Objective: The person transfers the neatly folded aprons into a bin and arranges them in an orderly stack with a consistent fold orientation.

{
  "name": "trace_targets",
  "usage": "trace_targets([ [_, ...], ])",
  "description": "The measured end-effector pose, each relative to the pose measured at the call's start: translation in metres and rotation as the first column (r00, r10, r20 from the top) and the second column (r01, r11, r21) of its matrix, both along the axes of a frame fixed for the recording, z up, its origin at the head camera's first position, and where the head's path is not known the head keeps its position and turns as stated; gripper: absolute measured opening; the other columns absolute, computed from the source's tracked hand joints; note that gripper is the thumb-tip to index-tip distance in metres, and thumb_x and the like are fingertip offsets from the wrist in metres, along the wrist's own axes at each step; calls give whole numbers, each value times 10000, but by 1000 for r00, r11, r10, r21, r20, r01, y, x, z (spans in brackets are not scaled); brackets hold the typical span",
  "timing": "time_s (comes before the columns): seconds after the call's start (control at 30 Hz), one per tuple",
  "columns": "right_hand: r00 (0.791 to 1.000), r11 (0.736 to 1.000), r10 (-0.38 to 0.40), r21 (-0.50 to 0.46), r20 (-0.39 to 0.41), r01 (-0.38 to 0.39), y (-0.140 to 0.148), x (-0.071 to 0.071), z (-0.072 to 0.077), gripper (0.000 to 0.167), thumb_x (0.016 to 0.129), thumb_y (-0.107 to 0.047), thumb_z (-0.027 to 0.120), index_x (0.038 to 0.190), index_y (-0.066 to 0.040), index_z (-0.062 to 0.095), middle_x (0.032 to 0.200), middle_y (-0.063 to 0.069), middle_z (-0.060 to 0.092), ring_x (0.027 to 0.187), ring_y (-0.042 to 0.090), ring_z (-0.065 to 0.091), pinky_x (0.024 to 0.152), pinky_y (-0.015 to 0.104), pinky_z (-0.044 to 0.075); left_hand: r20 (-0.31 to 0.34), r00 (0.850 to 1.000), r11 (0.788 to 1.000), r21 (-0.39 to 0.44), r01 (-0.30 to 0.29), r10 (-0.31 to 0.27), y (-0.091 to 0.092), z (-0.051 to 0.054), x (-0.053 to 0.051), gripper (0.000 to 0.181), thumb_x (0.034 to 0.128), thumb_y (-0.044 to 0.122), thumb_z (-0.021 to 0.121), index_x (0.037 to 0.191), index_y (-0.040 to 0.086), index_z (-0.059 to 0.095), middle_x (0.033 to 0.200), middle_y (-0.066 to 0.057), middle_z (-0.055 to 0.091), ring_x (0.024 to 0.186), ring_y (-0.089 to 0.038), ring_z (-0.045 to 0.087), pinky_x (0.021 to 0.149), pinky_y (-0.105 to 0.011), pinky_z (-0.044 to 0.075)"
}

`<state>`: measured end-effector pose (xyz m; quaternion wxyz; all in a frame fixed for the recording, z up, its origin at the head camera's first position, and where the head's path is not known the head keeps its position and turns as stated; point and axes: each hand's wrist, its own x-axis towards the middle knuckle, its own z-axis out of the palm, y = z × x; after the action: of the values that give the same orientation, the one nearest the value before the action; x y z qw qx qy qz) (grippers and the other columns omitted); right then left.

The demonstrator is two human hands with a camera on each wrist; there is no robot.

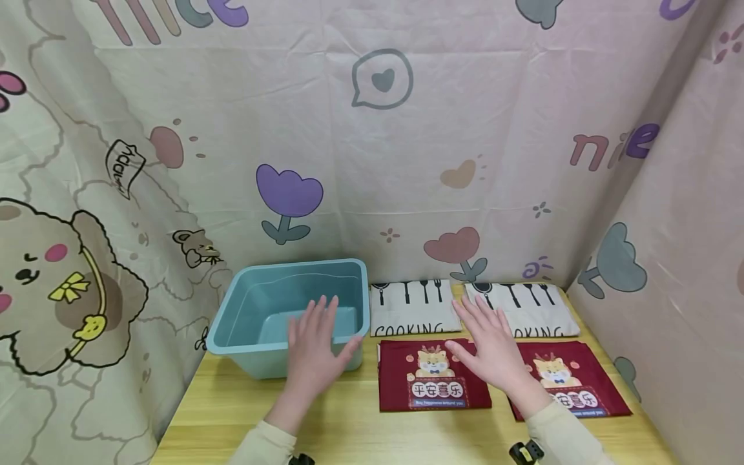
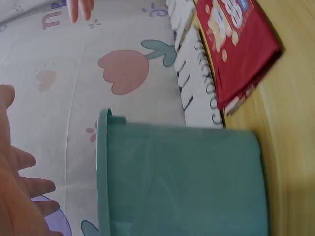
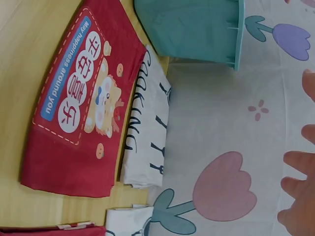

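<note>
My left hand (image 1: 314, 352) hovers in front of the teal plastic bin (image 1: 247, 349), fingers spread and holding nothing. The bin stands upright, and no contents show inside it. My right hand (image 1: 491, 342), also with fingers spread, is raised between two folded red cloths with a cartoon dog print, the left one (image 1: 395, 381) and the right one (image 1: 599, 368). It covers part of the right cloth. Behind these lie two folded white cloths with "COOKING" lettering and utensil prints, one at left (image 1: 415, 310) and one at right (image 1: 535, 310). In the right wrist view, fingertips (image 3: 300, 162) show at the edge.
Everything stands on a light wooden table (image 1: 343, 426). A printed curtain (image 1: 383, 161) hangs directly behind the bin and white cloths, and also closes off both sides. The bin's right wall nearly meets the left white cloth.
</note>
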<state>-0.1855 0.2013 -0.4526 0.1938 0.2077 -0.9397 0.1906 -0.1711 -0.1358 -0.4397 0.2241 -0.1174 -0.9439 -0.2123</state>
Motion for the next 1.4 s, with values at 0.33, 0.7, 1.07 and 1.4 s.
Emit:
trace_targets([
  [0.33,1000,982,-28,-186,-14,25,2,3,-11,739,890,-309,727,1511,-78,399,1519,171,412,1404,402,318,1070,650,283,-44,998,960,274,53,-42,14,-12,11,749,896,413,671,1505,74,397,1494,-138,449,1349,-374,389,1075,-638,269],
  [0.7,995,924,-71,-372,74,94,3,8,-25,664,931,-221,687,1504,-58,394,1476,219,440,1317,450,397,999,682,346,-28,997,862,501,75,-70,26,-26,24,623,891,261,709,1448,91,487,1421,-91,532,1299,-325,466,1032,-586,383],
  [1.07,980,888,-86,-431,180,157,4,14,-43,648,955,-248,665,1508,-57,385,1455,209,473,1292,433,441,1024,634,355,32,997,796,604,34,-66,37,-44,32,522,888,161,741,1371,88,556,1281,1,634,1187,-206,573,985,-440,477],
  [1.4,960,882,-110,-420,259,214,9,20,-54,660,958,-276,663,1518,-81,373,1452,198,481,1316,420,421,1035,631,350,133,987,706,707,-30,-92,50,-67,32,410,914,199,720,1298,100,617,1216,-24,665,1118,-214,613,926,-442,511],
])
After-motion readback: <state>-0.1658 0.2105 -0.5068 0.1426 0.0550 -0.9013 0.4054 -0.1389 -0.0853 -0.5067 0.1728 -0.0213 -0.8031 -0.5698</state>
